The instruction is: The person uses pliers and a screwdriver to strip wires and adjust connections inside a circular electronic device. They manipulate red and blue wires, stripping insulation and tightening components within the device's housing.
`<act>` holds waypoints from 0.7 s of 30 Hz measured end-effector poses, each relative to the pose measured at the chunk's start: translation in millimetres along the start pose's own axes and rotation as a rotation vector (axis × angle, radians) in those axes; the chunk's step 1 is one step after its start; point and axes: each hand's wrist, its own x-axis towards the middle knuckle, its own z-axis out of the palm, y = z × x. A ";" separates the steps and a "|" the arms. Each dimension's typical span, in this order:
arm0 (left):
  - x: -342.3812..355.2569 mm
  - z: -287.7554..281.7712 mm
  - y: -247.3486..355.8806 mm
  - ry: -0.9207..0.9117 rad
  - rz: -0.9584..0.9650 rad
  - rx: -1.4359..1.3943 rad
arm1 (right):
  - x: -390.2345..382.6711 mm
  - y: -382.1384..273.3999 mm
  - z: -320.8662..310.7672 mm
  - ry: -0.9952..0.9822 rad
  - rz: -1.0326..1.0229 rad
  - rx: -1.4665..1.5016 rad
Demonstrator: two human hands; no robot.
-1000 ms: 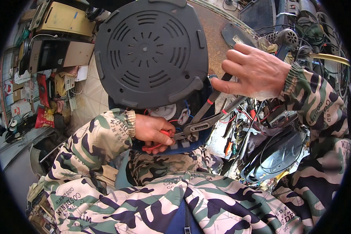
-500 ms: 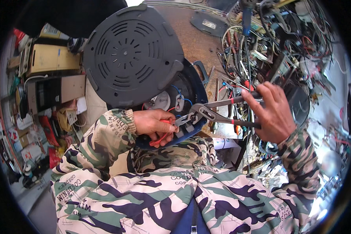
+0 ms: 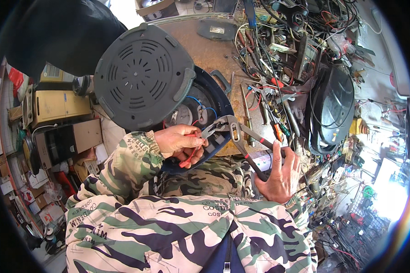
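My left hand point(image 3: 177, 141) is closed around red-handled pliers point(image 3: 187, 162) above the opened dark blue appliance housing point(image 3: 222, 99). The metal jaws of those pliers meet the head of large water pump pliers point(image 3: 237, 133); what lies between the jaws is too small to make out. On the long dark handles of the water pump pliers rests my right hand point(image 3: 280, 176), thumb at the lower handle and fingers by the upper one. The black vented base cover point(image 3: 143, 75) leans up from the housing, in which blue and red wires point(image 3: 197, 101) show.
Tangled cables, tools and screwdrivers point(image 3: 278, 129) cover the bench's right side beside a large black shell point(image 3: 332, 109). A dark flat plate point(image 3: 217, 29) lies on the wooden bench point(image 3: 180, 34). Yellowish ovens point(image 3: 61, 107) stand at left.
My right hand has swung the water pump pliers' handles down towards my body, with the fingers lower on them. My left hand stays on the red-handled pliers. The view has shifted to the right.
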 end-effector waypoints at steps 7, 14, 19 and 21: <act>3.6 -0.7 -1.7 0.005 -0.014 0.000 | -3.4 -8.2 8.9 -0.048 0.167 0.106; 1.2 -2.3 0.8 0.002 0.003 0.034 | 10.3 1.1 7.3 0.075 0.318 0.404; -4.9 9.0 -0.9 -0.002 0.020 -0.002 | 10.7 18.0 18.9 0.158 0.329 0.304; -7.5 11.1 0.0 0.005 0.038 -0.016 | 9.4 22.1 22.8 0.208 0.302 0.425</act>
